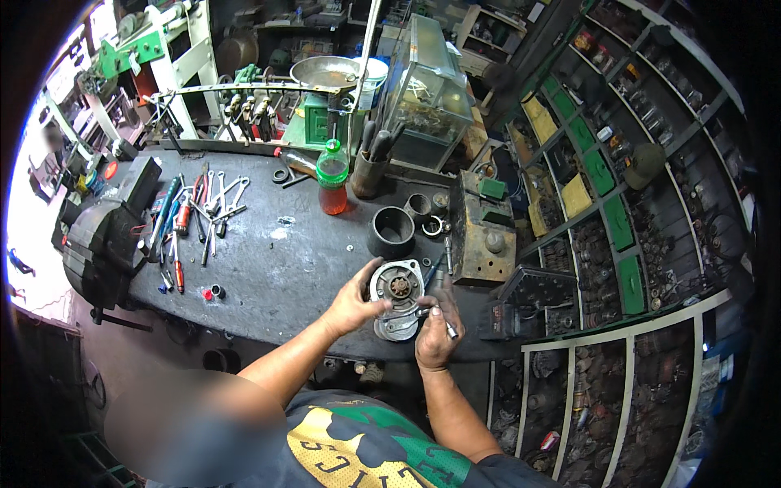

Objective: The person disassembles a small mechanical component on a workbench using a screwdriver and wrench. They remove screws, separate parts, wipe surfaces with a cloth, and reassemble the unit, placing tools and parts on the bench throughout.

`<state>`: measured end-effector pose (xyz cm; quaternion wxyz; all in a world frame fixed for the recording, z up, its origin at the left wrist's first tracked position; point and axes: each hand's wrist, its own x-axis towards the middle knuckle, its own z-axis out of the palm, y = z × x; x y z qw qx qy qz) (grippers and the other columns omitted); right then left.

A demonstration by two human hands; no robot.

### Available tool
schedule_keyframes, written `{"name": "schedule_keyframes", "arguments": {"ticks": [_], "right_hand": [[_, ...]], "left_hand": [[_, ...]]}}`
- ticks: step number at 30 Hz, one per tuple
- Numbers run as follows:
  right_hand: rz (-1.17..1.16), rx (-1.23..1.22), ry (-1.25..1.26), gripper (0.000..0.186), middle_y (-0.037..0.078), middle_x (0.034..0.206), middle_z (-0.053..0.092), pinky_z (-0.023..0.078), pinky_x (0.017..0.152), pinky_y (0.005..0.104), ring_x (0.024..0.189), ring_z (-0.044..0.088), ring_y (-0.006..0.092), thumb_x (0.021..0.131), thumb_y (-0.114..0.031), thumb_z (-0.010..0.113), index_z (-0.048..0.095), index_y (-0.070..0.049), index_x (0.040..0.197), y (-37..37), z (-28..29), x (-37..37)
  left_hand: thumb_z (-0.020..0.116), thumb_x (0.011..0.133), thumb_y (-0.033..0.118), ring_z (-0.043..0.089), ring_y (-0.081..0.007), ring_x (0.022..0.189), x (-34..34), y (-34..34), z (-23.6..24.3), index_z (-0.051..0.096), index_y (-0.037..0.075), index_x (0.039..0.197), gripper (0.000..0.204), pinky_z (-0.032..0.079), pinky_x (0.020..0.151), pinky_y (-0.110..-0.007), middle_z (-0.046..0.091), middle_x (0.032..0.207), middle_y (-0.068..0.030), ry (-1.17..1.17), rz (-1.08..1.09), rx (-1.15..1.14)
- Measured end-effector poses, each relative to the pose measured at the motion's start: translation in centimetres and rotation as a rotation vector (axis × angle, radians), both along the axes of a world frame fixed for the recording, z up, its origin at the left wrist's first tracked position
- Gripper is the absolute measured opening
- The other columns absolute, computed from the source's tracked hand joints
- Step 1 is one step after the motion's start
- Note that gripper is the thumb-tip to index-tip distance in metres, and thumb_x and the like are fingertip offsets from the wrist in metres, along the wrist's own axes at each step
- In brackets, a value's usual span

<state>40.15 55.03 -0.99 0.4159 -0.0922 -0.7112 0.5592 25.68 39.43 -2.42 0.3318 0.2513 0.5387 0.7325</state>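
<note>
- Dark shirt, yellow and green print: lying nearest the camera, below both hands.
- Left hand: clasping the left side of the grey metal housing, thumb toward the front.
- Grey metal housing: sitting on the bench between the hands, its toothed gear facing up.
- Right hand: closing round a slim metal tool, just beside the housing; contact between tool and housing not telling clearly.
- Handling note: good work is probably calling for a firm left-hand brace, the tool seating squarely, and force coming on gradually.
- Bench, dark and scuffed: spreading beyond the hands. Far left of them, a bulky black metal block is standing; nearer, wrenches are lying heaped.
- Beyond the hands: a green-topped bottle is holding red liquid; a black cylinder is standing open-topped.
- Right of these: a grimy metal box.
- Room, far right: shelving with green fronts is climbing the wall.
</note>
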Motion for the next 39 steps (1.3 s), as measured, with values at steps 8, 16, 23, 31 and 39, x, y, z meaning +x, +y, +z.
{"name": "schedule_keyframes", "arguments": {"ticks": [8, 16, 23, 31, 39], "right_hand": [[0.524, -0.741, -0.071, 0.014, 0.021, 0.080, 0.067, 0.049, 0.065, 0.0347, 0.064, 0.054, 0.0225, 0.082, -0.007, 0.049, 0.060, -0.004, 0.091, 2.9, 2.8, -0.5], [0.004, -0.052, -0.542, 0.042, 0.021, 0.095, 0.069, 0.058, 0.088, 0.0495, 0.088, 0.070, 0.0361, 0.101, -0.016, 0.057, 0.052, 0.006, 0.137, 1.2, 4.7, -1.7], [0.425, 0.665, -1.311, 0.038, 0.037, 0.102, 0.075, 0.060, 0.089, 0.0546, 0.098, 0.077, 0.0485, 0.106, -0.026, 0.057, 0.067, 0.011, 0.110, 2.4, 14.7, -4.9], [0.758, 1.852, -0.709, 0.017, 0.013, 0.159, 0.061, 0.027, 0.135, 0.0638, 0.160, 0.045, 0.0364, 0.096, -0.022, 0.068, 0.076, -0.017, 0.110, 4.9, 17.1, -3.8], [-0.178, 0.579, -0.283, 0.048, 0.031, 0.167, 0.049, 0.041, 0.124, 0.0509, 0.152, 0.051, 0.0443, 0.115, -0.036, 0.057, 0.063, 0.003, 0.143, -2.9, 3.3, 2.1]], "left_hand": [[0.073, 0.107, 0.015, 0.058, -0.0239, 0.143, -3.2, -1.1, 1.5, 0.040, -0.003, 0.167, 0.071, 0.047, 0.121, -0.038, 0.060, 0.158, -0.0188, 0.018, -0.185, -0.113], [0.072, 0.103, 0.019, 0.064, -0.0302, 0.140, -2.6, -0.7, -1.6, 0.045, 0.001, 0.166, 0.070, 0.050, 0.119, -0.040, 0.065, 0.153, -0.0225, 0.272, -0.015, -0.197], [0.074, 0.097, 0.014, 0.070, -0.0299, 0.132, -2.8, 0.0, -1.3, 0.053, 0.000, 0.160, 0.068, 0.055, 0.113, -0.040, 0.069, 0.148, -0.0241, 0.269, 0.040, -0.156], [0.072, 0.098, 0.017, 0.062, -0.0344, 0.143, -1.9, -0.8, 1.0, 0.053, 0.000, 0.160, 0.067, 0.048, 0.121, -0.043, 0.063, 0.154, -0.0264, 0.452, 0.081, -0.250], [0.068, 0.100, 0.024, 0.056, -0.0407, 0.149, -0.9, -0.7, 0.5, 0.047, -0.003, 0.162, 0.071, 0.043, 0.126, -0.045, 0.057, 0.159, -0.0292, 0.483, 0.110, -0.267]]}}
